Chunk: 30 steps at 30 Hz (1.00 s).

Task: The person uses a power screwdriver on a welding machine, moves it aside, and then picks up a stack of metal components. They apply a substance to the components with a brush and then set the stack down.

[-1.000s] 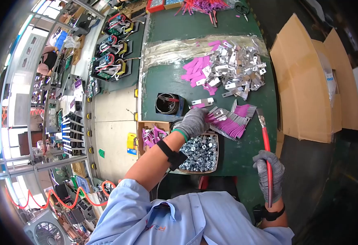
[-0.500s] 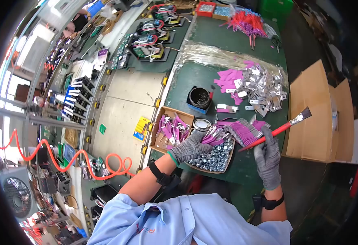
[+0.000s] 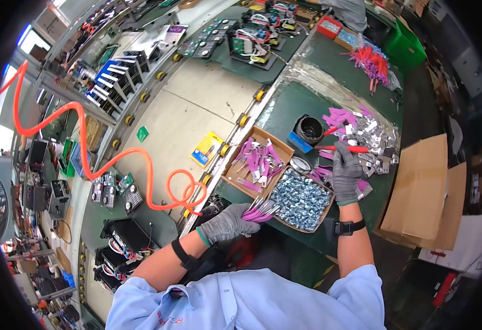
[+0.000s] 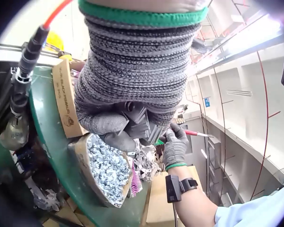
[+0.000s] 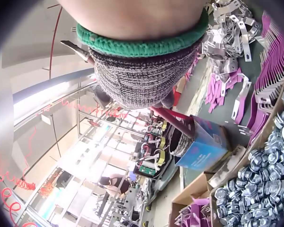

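Brush [image 3: 357, 149] in right hand [image 3: 346, 175]: crosswise, apparently pointing right.

We see 2 things held. The bundle of metal strips [image 3: 260, 210] is in the left hand [image 3: 227, 224]: several flat, narrow strips, purple over part of their length and bare silver at the ends. They lie loosely stacked, fanning slightly, their silver ends pointing away from the palm toward the carton of bolts [image 3: 300, 199]. In the left wrist view we see their edges packed between fingers and thumb, looking grey.

The brush [image 3: 356, 149] is in the right hand [image 3: 346, 173]. We see its slim red handle, darker at the narrow end, crossing the fingers nearly level in the head view. The right wrist view shows its metal ferrule and dark tip sticking out past the glove.
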Each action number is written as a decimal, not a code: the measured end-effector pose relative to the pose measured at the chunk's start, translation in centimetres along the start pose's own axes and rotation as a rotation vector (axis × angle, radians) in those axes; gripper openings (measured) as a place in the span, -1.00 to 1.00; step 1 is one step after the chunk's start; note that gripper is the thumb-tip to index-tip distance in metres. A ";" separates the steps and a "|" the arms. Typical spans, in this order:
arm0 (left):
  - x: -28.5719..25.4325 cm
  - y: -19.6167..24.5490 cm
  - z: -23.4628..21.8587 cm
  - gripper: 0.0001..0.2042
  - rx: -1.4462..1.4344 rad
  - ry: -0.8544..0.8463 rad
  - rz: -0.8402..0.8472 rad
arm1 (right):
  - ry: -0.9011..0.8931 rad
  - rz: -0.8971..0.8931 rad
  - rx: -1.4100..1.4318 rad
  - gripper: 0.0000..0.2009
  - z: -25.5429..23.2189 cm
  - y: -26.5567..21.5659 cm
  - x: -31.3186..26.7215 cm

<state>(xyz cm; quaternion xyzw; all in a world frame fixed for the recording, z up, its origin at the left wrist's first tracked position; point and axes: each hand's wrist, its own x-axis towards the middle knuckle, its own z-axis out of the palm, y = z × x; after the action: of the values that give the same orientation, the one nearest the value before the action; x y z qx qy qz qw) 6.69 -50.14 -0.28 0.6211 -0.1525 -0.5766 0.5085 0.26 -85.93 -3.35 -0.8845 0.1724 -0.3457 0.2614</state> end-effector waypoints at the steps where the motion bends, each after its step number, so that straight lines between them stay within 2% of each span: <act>1: -1.3 0.4 -0.4 -0.59 -0.007 0.014 -0.030 | -0.032 0.009 -0.003 -0.76 0.4 0.0 0.2; 4: -3.6 0.6 -1.2 -0.61 -0.030 0.052 -0.084 | -0.096 0.010 -0.063 -0.76 1.2 -0.8 0.9; 6: -4.2 0.0 -1.6 -0.60 -0.132 0.020 -0.095 | -0.170 0.040 -0.079 -0.74 2.2 -0.6 1.2; 8: -4.9 1.0 -1.4 -0.61 -0.139 0.049 -0.138 | -0.230 -0.240 -0.238 -0.66 4.2 0.6 0.9; 9: -5.1 1.3 -1.4 -0.62 -0.075 0.039 -0.084 | -0.340 -0.168 -0.305 -0.63 4.8 -0.1 1.0; 10: -5.3 1.4 -1.4 -0.63 -0.011 0.029 -0.031 | -0.342 -0.169 -0.299 -0.63 4.8 -0.8 0.8; 12: -5.3 0.3 -1.5 -0.65 0.092 0.041 0.016 | -0.523 0.000 -0.519 -0.65 3.8 -3.2 0.0; 13: -5.2 -0.3 -1.7 -0.62 0.393 0.129 0.223 | -0.511 -0.024 -0.487 -0.60 2.7 -4.1 -1.5; 14: -5.2 -0.4 -1.7 -0.59 0.696 0.220 0.434 | -0.570 0.035 -0.360 -0.55 0.9 -6.4 -2.4; 15: -6.0 1.1 -1.2 -0.63 0.886 0.253 0.500 | -0.630 0.089 -0.231 -0.50 -0.9 -9.6 -2.7; 16: -6.4 2.8 -0.5 -0.63 0.881 0.260 0.498 | -0.819 0.351 0.127 -0.43 -2.3 -12.5 -2.9; 18: -6.4 5.7 0.9 -0.68 1.380 0.106 0.487 | -1.150 0.827 0.823 -0.21 -4.4 -16.7 -3.9; 19: -6.2 6.1 1.5 -0.73 1.398 0.186 0.628 | -1.290 0.545 0.552 -0.21 -3.1 -18.4 -4.3; 20: -5.7 6.7 2.0 -0.73 1.400 0.189 0.642 | -1.481 0.865 0.953 -0.28 -5.6 -20.3 -3.8; 22: -4.5 8.5 2.5 -0.75 1.508 0.014 0.735 | -1.492 0.967 1.051 -0.44 -6.5 -21.6 -4.9; 23: -4.3 9.0 2.9 -0.76 1.549 0.026 0.749 | -1.482 0.959 1.047 -0.44 -6.7 -21.6 -5.5; 25: -3.5 9.6 3.2 -0.76 1.575 0.031 0.793 | -1.278 1.074 1.097 -0.60 -6.9 -20.8 -6.8; 26: -3.1 10.0 3.3 -0.75 1.595 0.037 0.825 | -1.257 1.067 1.096 -0.60 -7.0 -20.9 -7.4; 27: -3.6 11.6 3.8 -0.64 1.591 0.022 0.761 | -1.123 1.084 1.168 -0.63 -7.1 -21.2 -7.9; 28: -4.1 11.9 4.0 -0.64 1.600 0.008 0.781 | -0.984 1.097 1.237 -0.66 -7.3 -21.4 -8.3; 30: -5.9 11.7 3.5 -0.41 1.311 0.445 1.031 | -0.925 1.039 1.217 -0.69 -7.9 -21.0 -8.6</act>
<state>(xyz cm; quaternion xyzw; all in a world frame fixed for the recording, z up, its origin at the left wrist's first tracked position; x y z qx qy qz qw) 6.58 -52.29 13.08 0.7409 -0.6141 0.0657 0.2639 -8.76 -67.55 9.33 -0.4562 0.2147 0.1719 0.8463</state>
